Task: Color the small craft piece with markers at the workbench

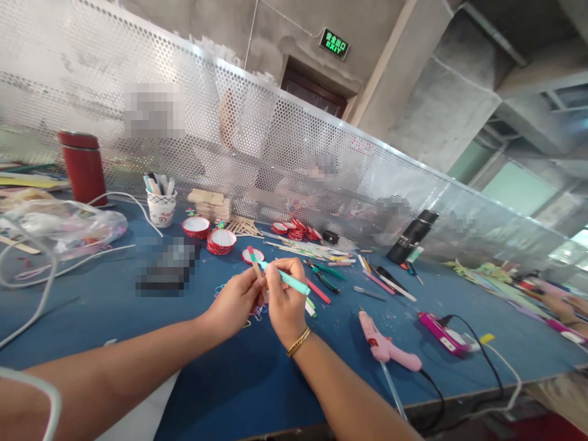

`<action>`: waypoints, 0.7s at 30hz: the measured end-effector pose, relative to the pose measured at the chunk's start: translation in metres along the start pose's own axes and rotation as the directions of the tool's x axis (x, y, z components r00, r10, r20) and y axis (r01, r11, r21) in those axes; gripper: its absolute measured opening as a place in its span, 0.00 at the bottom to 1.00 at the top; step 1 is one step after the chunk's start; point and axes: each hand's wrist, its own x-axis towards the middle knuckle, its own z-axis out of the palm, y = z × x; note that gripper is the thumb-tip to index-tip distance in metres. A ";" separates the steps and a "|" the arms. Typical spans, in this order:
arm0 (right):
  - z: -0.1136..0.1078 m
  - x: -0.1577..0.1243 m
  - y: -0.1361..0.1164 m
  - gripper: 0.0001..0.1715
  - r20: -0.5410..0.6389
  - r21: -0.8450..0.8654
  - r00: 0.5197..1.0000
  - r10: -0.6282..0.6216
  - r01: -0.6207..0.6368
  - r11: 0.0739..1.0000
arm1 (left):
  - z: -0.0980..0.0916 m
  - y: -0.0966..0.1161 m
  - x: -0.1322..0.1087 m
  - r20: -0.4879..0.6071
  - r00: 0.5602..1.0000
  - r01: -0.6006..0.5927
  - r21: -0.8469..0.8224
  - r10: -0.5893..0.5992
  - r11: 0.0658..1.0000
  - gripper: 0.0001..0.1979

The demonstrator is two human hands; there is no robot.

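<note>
My left hand (236, 302) pinches a small wooden craft stick (254, 262) with a pink tip, held upright over the blue table (220, 380). My right hand (283, 300), with a gold bracelet at the wrist, grips a teal pen-like tool (288, 278) whose tip points at the stick. Both hands are close together above a bit of coloured wire lying on the table.
A pink glue gun (384, 346) and a magenta tool (443, 332) with cables lie to the right. Pliers (324, 274), coloured sticks, red-rimmed cups (221, 240), a pen cup (160, 205), a red flask (83, 165) and a plastic bag (59, 226) surround me. A perforated metal screen (275, 141) backs the table.
</note>
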 end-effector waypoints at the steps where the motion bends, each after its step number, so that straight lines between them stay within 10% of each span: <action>1: 0.000 0.000 0.000 0.09 0.012 -0.002 1.000 -0.008 0.008 1.000 | 0.000 0.000 0.000 -0.003 1.000 -0.003 -0.001 0.003 1.000 0.16; 21: 0.000 0.000 -0.004 0.10 -0.004 0.002 0.999 0.044 -0.044 0.999 | 0.000 0.003 0.000 0.008 1.000 0.002 0.049 -0.002 0.999 0.17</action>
